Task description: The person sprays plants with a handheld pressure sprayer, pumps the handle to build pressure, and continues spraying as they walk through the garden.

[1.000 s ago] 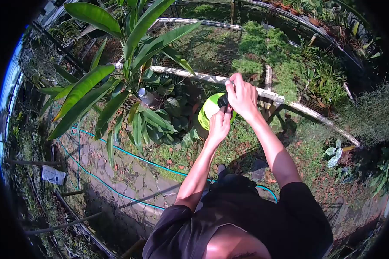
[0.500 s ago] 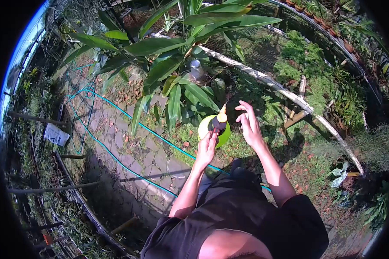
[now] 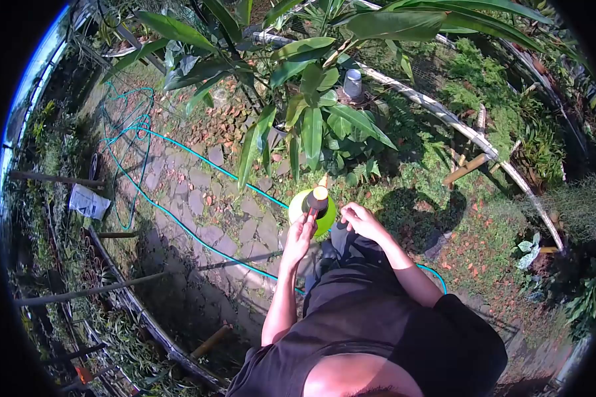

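My left hand [image 3: 299,242] is wrapped round the handle of a pump sprayer with a yellow-green tank [image 3: 324,225], a black top and a yellow-orange cap and nozzle. The sprayer is held in front of my waist, its nozzle pointing away from me toward the leafy plant [image 3: 312,135]. Just right of the tank is my right hand [image 3: 364,223], its fingers loosely curled inward with nothing visible in them. A small gap seems to separate it from the sprayer.
A teal hose [image 3: 198,239] runs across the stone path [image 3: 208,198] and passes behind my legs. A white pole [image 3: 444,116] crosses at the right, and a white cup [image 3: 352,85] sits among the leaves. A white bag [image 3: 89,202] lies at the left.
The sprayer and both hands have come lower, closer to my body. My right hand has dropped from beside the nozzle, and its spread fingers have curled in. The view has shifted, so the plant appears further right.
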The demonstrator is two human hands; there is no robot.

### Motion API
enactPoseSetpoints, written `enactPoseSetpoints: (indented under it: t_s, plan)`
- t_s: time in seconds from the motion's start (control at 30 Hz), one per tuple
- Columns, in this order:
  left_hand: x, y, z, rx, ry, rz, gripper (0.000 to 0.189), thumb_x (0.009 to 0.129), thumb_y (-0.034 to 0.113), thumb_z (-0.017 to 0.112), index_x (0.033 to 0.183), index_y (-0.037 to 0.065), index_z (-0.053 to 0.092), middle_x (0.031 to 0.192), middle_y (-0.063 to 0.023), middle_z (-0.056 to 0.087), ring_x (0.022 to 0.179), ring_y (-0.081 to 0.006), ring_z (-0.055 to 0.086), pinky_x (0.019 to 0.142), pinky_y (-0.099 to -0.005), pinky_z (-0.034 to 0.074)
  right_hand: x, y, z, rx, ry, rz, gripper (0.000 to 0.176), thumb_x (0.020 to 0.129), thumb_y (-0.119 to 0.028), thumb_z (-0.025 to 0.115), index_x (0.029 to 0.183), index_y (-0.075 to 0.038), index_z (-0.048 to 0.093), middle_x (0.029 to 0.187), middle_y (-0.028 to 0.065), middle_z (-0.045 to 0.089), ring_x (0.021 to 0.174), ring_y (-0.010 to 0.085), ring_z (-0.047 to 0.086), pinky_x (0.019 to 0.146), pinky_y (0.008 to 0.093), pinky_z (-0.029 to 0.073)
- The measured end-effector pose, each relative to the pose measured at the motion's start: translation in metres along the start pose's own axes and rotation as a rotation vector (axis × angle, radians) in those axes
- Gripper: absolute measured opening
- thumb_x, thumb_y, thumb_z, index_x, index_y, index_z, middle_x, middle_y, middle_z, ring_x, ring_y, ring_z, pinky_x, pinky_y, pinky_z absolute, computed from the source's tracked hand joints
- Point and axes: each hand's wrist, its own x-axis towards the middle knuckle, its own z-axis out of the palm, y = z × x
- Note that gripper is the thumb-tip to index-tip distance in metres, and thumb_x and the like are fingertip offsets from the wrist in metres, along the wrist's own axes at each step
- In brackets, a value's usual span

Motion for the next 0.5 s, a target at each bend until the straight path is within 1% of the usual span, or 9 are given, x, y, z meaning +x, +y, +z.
enactPoseSetpoints:
  t_s: [0.07, 0.1, 0.17, 0.2, 0.23, 0.3, 0.37, 0.43, 0.5]
  plan:
    - [0.011, -0.006, -0.007, 0.053, -0.027, -0.03, 0.02, 0.104, 0.022, 0.047, 0.093, 0.006, 0.052, 0.072, 0.0067, 0.04, 0.064, -0.0045, 0.034, 0.057, -0.0227, 0.03, 0.003, 0.0, 0.004, -0.065, -0.008, 0.023, 0.026, 0.101, -0.03, 0.053, 0.102, -0.004, 0.057, 0.083, 0.001, 0.064, 0.062, 0.0075, 0.06, 0.051, 0.0235, 0.047]
    - [0.018, -0.007, -0.009, 0.108, -0.057, -0.015, 0.022, 0.104, 0.023, 0.047, 0.094, 0.004, 0.053, 0.071, 0.0051, 0.043, 0.065, -0.0058, 0.037, 0.058, -0.0239, 0.033, 0.007, 0.008, 0.004, -0.095, 0.019, 0.077, 0.027, 0.1, -0.03, 0.055, 0.103, -0.003, 0.058, 0.083, 0.0027, 0.066, 0.063, 0.0086, 0.06, 0.053, 0.0248, 0.048]
    - [0.026, 0.021, -0.006, 0.187, -0.1, -0.057, 0.025, 0.104, 0.024, 0.047, 0.094, 0.002, 0.054, 0.071, 0.0033, 0.046, 0.065, -0.0071, 0.04, 0.059, -0.0249, 0.035, 0.02, 0.037, 0.003, -0.152, 0.073, 0.186, 0.031, 0.099, -0.031, 0.058, 0.104, -0.001, 0.06, 0.084, 0.006, 0.068, 0.066, 0.0108, 0.062, 0.057, 0.0276, 0.052]
    - [0.03, 0.025, -0.01, 0.244, -0.109, -0.082, 0.028, 0.104, 0.025, 0.046, 0.095, 0.0, 0.053, 0.072, 0.0016, 0.049, 0.065, -0.0083, 0.042, 0.06, -0.0255, 0.037, 0.025, 0.059, 0.002, -0.089, 0.083, 0.179, 0.033, 0.097, -0.034, 0.059, 0.102, -0.001, 0.06, 0.084, 0.0052, 0.068, 0.064, 0.0111, 0.062, 0.053, 0.0278, 0.05]
    - [0.033, 0.019, -0.017, 0.224, -0.111, -0.082, 0.027, 0.105, 0.026, 0.046, 0.096, 0.001, 0.054, 0.072, 0.0027, 0.047, 0.066, -0.0073, 0.04, 0.061, -0.0247, 0.035, 0.03, 0.08, -0.002, -0.102, 0.087, 0.282, 0.035, 0.096, -0.037, 0.06, 0.1, -0.002, 0.061, 0.081, 0.0041, 0.068, 0.061, 0.0115, 0.062, 0.051, 0.0285, 0.049]
    - [0.042, 0.004, -0.037, 0.192, -0.112, -0.077, 0.028, 0.106, 0.027, 0.044, 0.098, 0.003, 0.055, 0.074, 0.0051, 0.043, 0.068, -0.0054, 0.037, 0.062, -0.0231, 0.031, 0.035, 0.105, 0.001, -0.068, 0.217, 0.449, 0.034, 0.096, -0.037, 0.06, 0.099, -0.003, 0.061, 0.077, 0.0045, 0.068, 0.058, 0.0123, 0.062, 0.051, 0.0291, 0.049]
    - [0.046, 0.012, -0.061, 0.113, -0.143, -0.13, 0.026, 0.105, 0.026, 0.045, 0.098, 0.003, 0.056, 0.077, 0.0041, 0.047, 0.071, -0.0064, 0.04, 0.066, -0.0234, 0.034, 0.046, 0.199, -0.001, -0.101, 0.318, 0.32, 0.033, 0.097, -0.037, 0.058, 0.094, -0.004, 0.059, 0.082, 0.0072, 0.069, 0.051, 0.0124, 0.059, 0.044, 0.029, 0.045]
    - [0.052, 0.015, -0.089, 0.053, -0.136, -0.175, 0.025, 0.105, 0.024, 0.046, 0.095, 0.003, 0.056, 0.076, 0.0031, 0.05, 0.072, -0.0072, 0.045, 0.066, -0.0239, 0.037, 0.05, 0.321, 0.011, -0.088, 0.545, 0.497, 0.024, 0.097, -0.028, 0.054, 0.097, -0.004, 0.059, 0.083, 0.0108, 0.07, 0.049, 0.0166, 0.06, 0.042, 0.0301, 0.043]
    - [0.058, 0.02, -0.12, 0.064, -0.179, -0.184, 0.025, 0.105, 0.024, 0.046, 0.099, 0.004, 0.058, 0.079, 0.003, 0.052, 0.076, -0.0075, 0.047, 0.072, -0.0237, 0.037, 0.019, 0.284, 0.031, 0.27, 0.6, 0.845, 0.025, 0.089, -0.027, 0.065, 0.087, -0.002, 0.064, 0.073, 0.0109, 0.07, 0.059, 0.0198, 0.067, 0.052, 0.0396, 0.05]
